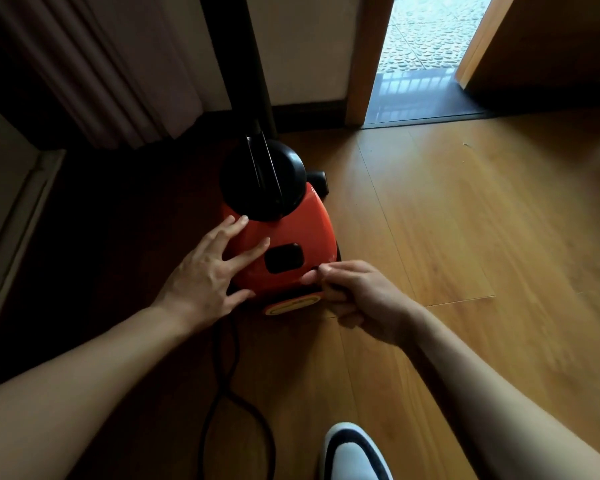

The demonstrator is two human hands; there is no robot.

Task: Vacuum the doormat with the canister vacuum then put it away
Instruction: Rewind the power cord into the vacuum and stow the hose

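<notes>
White-and-navy shoe (355, 452) stands on wooden plank floor (465, 237). Orange canister vacuum (291, 233) sits ahead on it, black cord (229, 393) trailing back. Left hand (205, 275) lies spread flat on its shell; right hand (357, 296), curled, pinches a small dark piece (333, 291) at its rear.

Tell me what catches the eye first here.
The orange vacuum sits at centre on the wood floor, with the left hand spread flat on its top. The right hand curls at its rear edge; whether it holds anything is unclear. A bright doorway glows at upper right.
</notes>
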